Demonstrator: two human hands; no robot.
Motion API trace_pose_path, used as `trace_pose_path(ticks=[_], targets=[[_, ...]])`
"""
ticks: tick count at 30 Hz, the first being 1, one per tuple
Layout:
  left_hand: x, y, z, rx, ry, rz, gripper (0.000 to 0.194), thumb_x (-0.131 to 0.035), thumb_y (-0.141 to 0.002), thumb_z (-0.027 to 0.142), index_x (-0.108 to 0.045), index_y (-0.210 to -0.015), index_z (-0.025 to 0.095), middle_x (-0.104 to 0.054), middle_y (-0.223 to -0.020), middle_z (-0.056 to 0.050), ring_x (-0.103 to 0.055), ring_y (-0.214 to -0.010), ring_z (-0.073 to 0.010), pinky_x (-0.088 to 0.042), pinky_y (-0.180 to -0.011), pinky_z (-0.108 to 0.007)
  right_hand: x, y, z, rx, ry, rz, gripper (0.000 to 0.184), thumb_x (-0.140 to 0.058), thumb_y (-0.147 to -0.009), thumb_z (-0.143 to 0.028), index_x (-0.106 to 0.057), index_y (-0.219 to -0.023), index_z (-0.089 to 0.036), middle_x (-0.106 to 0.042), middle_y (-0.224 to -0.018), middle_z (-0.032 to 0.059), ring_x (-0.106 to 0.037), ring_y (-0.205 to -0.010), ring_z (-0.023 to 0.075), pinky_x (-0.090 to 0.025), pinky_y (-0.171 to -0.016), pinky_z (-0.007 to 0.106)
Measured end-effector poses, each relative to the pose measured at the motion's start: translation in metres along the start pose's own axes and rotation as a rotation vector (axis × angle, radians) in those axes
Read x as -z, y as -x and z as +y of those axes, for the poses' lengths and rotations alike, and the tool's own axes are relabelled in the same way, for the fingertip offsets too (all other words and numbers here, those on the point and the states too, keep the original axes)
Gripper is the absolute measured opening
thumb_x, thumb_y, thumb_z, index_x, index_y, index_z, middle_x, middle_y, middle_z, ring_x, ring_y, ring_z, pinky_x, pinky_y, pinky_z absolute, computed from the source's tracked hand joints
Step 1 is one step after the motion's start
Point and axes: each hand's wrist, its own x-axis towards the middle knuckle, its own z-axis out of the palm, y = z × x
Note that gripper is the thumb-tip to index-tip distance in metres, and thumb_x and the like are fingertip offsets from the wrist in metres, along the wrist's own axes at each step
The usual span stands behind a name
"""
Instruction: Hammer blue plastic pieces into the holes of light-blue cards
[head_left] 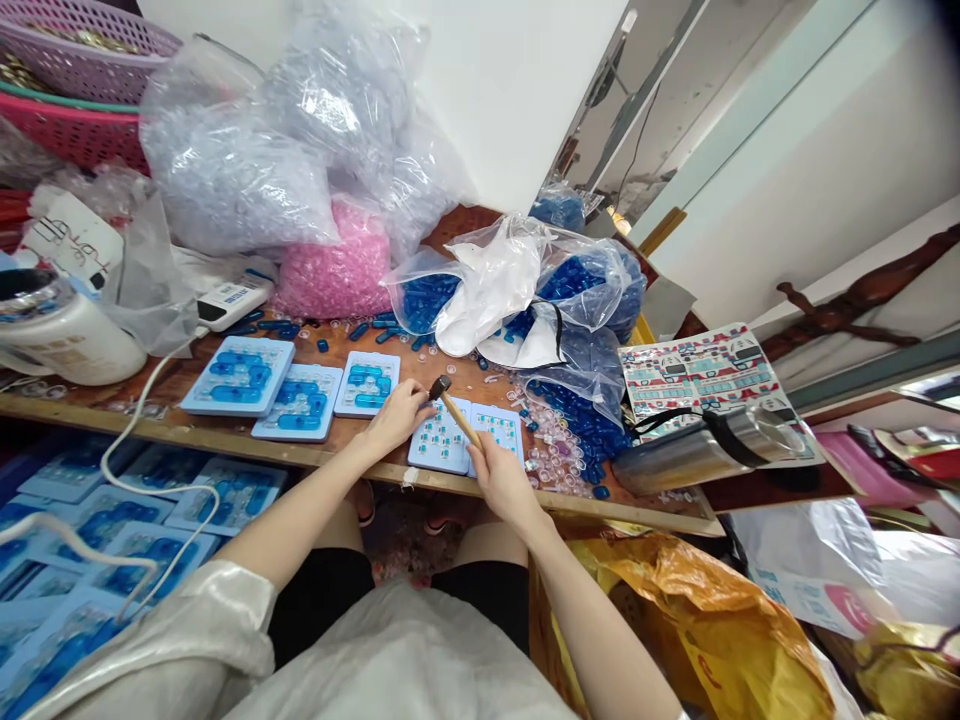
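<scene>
My right hand [504, 476] is wrapped round the wooden handle of a small hammer [461, 418]. The hammer's dark head is up at the fingertips of my left hand [401, 412]. Those left fingers are pinched together over the upper left corner of a light-blue plastic panel [439, 455]; what they hold, if anything, is too small to make out. Small clear and white pieces sit in rows on this panel and on a second light-blue panel [504, 425] beside it. My right hand partly covers the second panel's lower left.
Filled light-blue panels [298, 402] lie to the left. Loose clear rings [559, 455] and blue pieces [592, 430] are heaped to the right, near a steel flask [675, 455]. Behind stand bags of blue pieces [600, 285] and a pink-filled bag [337, 265]. A white cable [154, 375] hangs over the table edge.
</scene>
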Motion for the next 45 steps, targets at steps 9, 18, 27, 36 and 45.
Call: trace_pose_path(ticks=[9, 18, 27, 36, 45], targets=[[0.016, -0.019, -0.004, -0.009, -0.002, -0.025, 0.027, -0.046, -0.083, 0.023, -0.06, -0.105, 0.014, -0.056, -0.096, -0.009, -0.054, -0.093, -0.0183, -0.043, -0.088, -0.032, 0.001, 0.005, 0.006, -0.014, -0.126, 0.11, 0.029, -0.03, -0.091, -0.033, -0.051, -0.099, -0.016, -0.058, -0.07, 0.004, -0.053, -0.061, 0.0165, -0.035, -0.055, 0.024], [0.024, -0.086, -0.025, 0.021, -0.24, -0.16, 0.025, -0.04, -0.079, 0.012, -0.06, -0.095, 0.01, -0.058, -0.098, -0.014, -0.053, -0.095, -0.0254, -0.043, -0.082, -0.037, 0.004, 0.02, 0.014, -0.071, -0.256, 0.194, 0.032, -0.033, -0.09, -0.038, -0.053, -0.098, -0.015, -0.053, -0.068, 0.0011, -0.047, -0.059, 0.0123, -0.035, -0.056, 0.021], [0.025, -0.029, 0.012, -0.194, 0.029, -0.252, 0.025, -0.052, -0.075, 0.019, -0.05, -0.099, 0.016, -0.061, -0.09, -0.004, -0.057, -0.086, -0.0171, -0.044, -0.077, -0.027, 0.007, 0.025, 0.021, -0.088, -0.248, 0.169, 0.033, -0.034, -0.09, -0.038, -0.054, -0.105, -0.016, -0.056, -0.069, 0.0009, -0.05, -0.059, 0.0124, -0.036, -0.058, 0.021], [0.02, -0.024, 0.015, -0.111, -0.021, -0.244, 0.028, -0.053, -0.073, 0.016, -0.047, -0.1, 0.016, -0.06, -0.088, -0.007, -0.058, -0.085, -0.0199, -0.045, -0.074, -0.029, 0.0, 0.015, 0.006, -0.041, -0.008, 0.121, 0.028, -0.032, -0.09, -0.032, -0.054, -0.101, -0.017, -0.061, -0.073, 0.006, -0.057, -0.065, 0.0182, -0.036, -0.056, 0.023], [0.014, -0.077, -0.009, -0.087, -0.127, -0.117, 0.034, -0.038, -0.076, 0.006, -0.056, -0.105, 0.012, -0.053, -0.115, -0.013, -0.048, -0.108, -0.023, -0.038, -0.095, -0.036, 0.008, 0.024, 0.014, -0.122, -0.217, 0.202, 0.034, -0.032, -0.091, -0.037, -0.053, -0.109, -0.018, -0.059, -0.075, 0.0031, -0.053, -0.063, 0.0152, -0.036, -0.058, 0.022]])
